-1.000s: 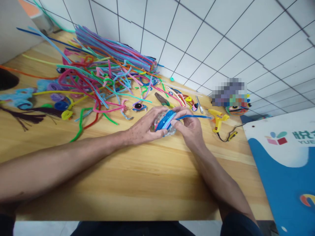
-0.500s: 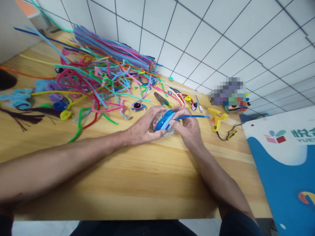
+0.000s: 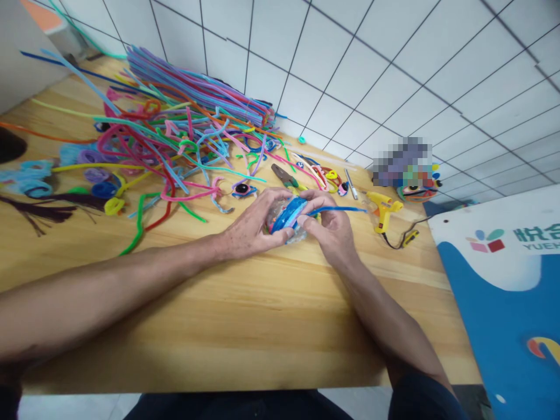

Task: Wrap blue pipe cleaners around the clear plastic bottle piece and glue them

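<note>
Above the middle of the table I hold a clear plastic-like bundle (image 3: 286,220) wrapped with blue and lilac pipe cleaners. My left hand (image 3: 251,224) is closed around its left side, with the thumb along the lower edge. My right hand (image 3: 330,228) pinches a blue pipe cleaner (image 3: 345,209) between thumb and fingers against the bundle's right side. The free end of that pipe cleaner sticks out to the right. The fingers hide parts of the bundle. Just beyond it lie pliers (image 3: 284,176) with dark jaws.
A heap of loose pipe cleaners (image 3: 166,137) covers the table's back left, before a thick bundle of straight ones (image 3: 201,87). A yellow glue gun (image 3: 383,211) with a cord stands to the right. A pen (image 3: 350,183) and a pipe-cleaner eye piece (image 3: 242,189) lie nearby. Tiled wall (image 3: 341,64) behind.
The whole view has shifted slightly to the left. Both hands keep nearly the same hold on the wrapped bundle and the blue pipe cleaner.
</note>
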A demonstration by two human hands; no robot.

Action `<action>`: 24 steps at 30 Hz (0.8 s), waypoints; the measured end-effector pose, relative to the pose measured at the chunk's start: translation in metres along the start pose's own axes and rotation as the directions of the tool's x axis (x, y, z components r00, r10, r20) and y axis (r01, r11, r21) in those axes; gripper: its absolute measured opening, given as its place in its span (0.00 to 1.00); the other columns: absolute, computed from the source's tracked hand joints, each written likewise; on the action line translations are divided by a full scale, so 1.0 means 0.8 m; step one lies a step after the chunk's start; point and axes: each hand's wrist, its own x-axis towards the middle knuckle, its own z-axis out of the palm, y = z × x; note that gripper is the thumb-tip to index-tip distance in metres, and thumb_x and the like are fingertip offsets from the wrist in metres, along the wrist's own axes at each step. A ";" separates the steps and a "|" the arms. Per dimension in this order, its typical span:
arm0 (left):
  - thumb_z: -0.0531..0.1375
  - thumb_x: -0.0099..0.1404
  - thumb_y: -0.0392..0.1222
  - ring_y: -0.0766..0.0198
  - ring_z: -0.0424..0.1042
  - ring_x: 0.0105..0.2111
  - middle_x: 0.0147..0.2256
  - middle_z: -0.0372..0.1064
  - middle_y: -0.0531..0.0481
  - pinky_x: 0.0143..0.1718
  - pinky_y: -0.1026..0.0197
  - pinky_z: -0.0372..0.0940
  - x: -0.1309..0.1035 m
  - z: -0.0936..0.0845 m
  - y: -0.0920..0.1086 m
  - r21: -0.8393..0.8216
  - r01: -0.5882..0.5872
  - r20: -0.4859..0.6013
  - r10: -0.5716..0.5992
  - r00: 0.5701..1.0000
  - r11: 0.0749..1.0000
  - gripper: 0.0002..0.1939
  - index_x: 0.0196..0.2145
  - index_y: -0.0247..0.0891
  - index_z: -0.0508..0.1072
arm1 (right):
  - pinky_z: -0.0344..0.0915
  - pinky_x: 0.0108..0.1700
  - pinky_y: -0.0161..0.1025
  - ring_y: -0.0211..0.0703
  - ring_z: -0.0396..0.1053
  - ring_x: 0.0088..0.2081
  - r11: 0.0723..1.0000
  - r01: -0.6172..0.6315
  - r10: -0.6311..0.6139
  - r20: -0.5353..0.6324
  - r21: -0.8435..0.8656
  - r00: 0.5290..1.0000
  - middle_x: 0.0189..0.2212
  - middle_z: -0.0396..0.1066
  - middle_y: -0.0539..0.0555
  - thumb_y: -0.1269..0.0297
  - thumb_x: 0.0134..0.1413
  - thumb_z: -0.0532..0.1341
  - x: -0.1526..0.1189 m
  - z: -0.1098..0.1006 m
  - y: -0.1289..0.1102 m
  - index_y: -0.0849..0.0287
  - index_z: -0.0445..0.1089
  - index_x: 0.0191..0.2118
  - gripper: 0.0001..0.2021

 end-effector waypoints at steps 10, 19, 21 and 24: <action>0.67 0.70 0.52 0.43 0.71 0.64 0.63 0.68 0.36 0.66 0.39 0.69 0.000 0.001 0.000 -0.017 -0.027 -0.022 0.027 0.999 0.999 0.32 0.66 0.43 0.62 | 0.64 0.69 0.59 0.55 0.75 0.57 1.000 0.001 -0.001 0.006 -0.015 1.000 0.42 0.79 0.51 0.62 0.57 0.71 -0.001 -0.001 0.004 0.49 0.74 0.33 0.05; 0.65 0.71 0.48 0.46 0.71 0.63 0.62 0.68 0.37 0.66 0.41 0.70 0.001 0.000 0.003 -0.022 0.009 -0.007 -0.009 1.000 1.000 0.29 0.66 0.41 0.63 | 0.64 0.71 0.62 0.57 0.74 0.62 0.992 0.101 -0.094 0.089 -0.079 0.992 0.57 0.77 0.54 0.61 0.61 0.70 -0.001 -0.012 -0.001 0.48 0.79 0.37 0.00; 0.65 0.71 0.48 0.46 0.72 0.63 0.62 0.69 0.37 0.66 0.42 0.70 0.002 0.000 0.001 -0.028 0.018 -0.004 -0.018 1.000 0.999 0.29 0.66 0.41 0.63 | 0.63 0.72 0.62 0.57 0.72 0.64 0.988 0.118 -0.103 0.147 -0.097 0.984 0.60 0.75 0.53 0.60 0.63 0.69 0.001 -0.018 -0.004 0.47 0.81 0.39 0.02; 0.65 0.72 0.51 0.46 0.72 0.63 0.62 0.69 0.38 0.66 0.42 0.70 0.002 0.000 0.000 -0.043 0.035 -0.005 -0.035 0.999 0.998 0.29 0.65 0.42 0.64 | 0.63 0.73 0.63 0.58 0.71 0.67 0.985 0.137 -0.113 0.210 -0.101 0.971 0.63 0.74 0.53 0.55 0.66 0.68 0.004 -0.024 -0.006 0.47 0.82 0.40 0.05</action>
